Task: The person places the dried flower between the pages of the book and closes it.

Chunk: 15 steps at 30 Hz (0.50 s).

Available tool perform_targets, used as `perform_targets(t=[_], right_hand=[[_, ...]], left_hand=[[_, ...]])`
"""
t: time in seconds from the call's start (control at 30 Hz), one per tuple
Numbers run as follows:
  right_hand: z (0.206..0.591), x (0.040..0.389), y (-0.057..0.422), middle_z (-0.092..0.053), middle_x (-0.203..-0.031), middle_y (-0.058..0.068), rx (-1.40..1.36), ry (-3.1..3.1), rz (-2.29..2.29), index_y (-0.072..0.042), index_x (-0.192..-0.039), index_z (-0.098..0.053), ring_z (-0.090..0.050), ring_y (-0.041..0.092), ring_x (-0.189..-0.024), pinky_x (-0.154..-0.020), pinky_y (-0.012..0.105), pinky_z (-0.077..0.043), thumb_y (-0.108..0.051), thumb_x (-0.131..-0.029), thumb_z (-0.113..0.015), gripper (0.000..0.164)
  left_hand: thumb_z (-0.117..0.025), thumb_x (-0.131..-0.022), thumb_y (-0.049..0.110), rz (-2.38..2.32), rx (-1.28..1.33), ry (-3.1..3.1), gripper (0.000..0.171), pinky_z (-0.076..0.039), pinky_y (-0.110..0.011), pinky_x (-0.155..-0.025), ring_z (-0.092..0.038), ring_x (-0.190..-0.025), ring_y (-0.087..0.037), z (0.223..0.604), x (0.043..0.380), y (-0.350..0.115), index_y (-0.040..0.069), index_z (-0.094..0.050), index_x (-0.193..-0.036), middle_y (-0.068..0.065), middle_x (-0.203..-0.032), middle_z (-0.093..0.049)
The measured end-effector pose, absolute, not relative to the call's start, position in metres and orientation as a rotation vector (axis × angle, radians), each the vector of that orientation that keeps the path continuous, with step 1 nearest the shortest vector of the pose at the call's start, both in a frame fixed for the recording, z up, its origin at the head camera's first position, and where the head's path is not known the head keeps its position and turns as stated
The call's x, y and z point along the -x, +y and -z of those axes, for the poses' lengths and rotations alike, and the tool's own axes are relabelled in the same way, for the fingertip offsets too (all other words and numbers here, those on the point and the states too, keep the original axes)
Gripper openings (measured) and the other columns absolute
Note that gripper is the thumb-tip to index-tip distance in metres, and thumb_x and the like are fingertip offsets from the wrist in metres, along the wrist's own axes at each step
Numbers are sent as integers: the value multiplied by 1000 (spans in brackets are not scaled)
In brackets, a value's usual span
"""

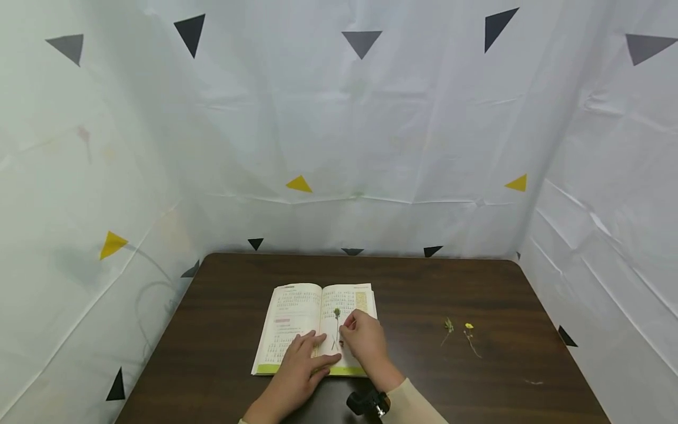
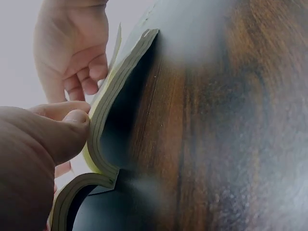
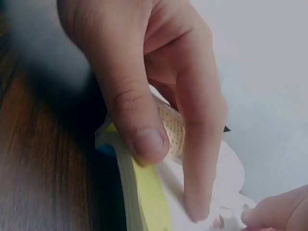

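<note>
An open book (image 1: 296, 294) lies on the table with printed text on both pages and a green-yellow band along its lower edge. On its right page lies a green-headed plant sprig (image 1: 336, 324) with a long thin stem. My left hand (image 1: 303, 368) rests over the lower middle of the book, fingers spread, with the thumb by the page edge. Over the right page is my right hand (image 1: 365, 340), its fingertips beside the stem. In the right wrist view, its thumb (image 3: 149, 144) and straight index finger (image 3: 199, 159) stand apart. A small dark bit (image 1: 341, 343) lies near the stem.
Right of the book, a small green sprig (image 1: 448, 330) and a yellow-flowered sprig (image 1: 469, 334) lie on the dark wooden table (image 1: 413, 288). A thin pale strand (image 1: 534, 383) is farther right. White sheeting with triangles surrounds the table.
</note>
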State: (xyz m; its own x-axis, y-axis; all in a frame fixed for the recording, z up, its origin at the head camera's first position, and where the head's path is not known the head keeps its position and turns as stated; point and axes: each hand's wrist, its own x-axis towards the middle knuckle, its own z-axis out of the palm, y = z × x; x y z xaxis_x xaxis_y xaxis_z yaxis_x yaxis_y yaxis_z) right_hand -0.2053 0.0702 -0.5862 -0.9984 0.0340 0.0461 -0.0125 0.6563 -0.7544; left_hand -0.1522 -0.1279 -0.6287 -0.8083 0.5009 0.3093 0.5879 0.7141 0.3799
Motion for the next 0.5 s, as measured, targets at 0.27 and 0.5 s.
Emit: perform_targets(t=[0.27, 0.5], right_hand=[[585, 198, 80, -58, -65, -8, 6, -2829, -1131, -18, -80, -65, -50, 10, -57, -52, 27, -39, -19, -83, -78, 13], [587, 191, 88, -56, -64, -9, 62, -2842, -1102, -18, -80, -64, -49, 10, -58, -53, 27, -38, -25, -84, -80, 18]], left_hand=[[-80, -85, 45, 680, 561, -2728, 55, -32, -60, -112, -36, -144, -42, 629, 149, -130, 28, -65, -135, -16, -155, -43], [-77, -74, 71, 732, -42, -2805, 103, -22, -68, -107, -27, -145, -49, 634, 147, -134, 5, -48, -148, -24, -157, -33]])
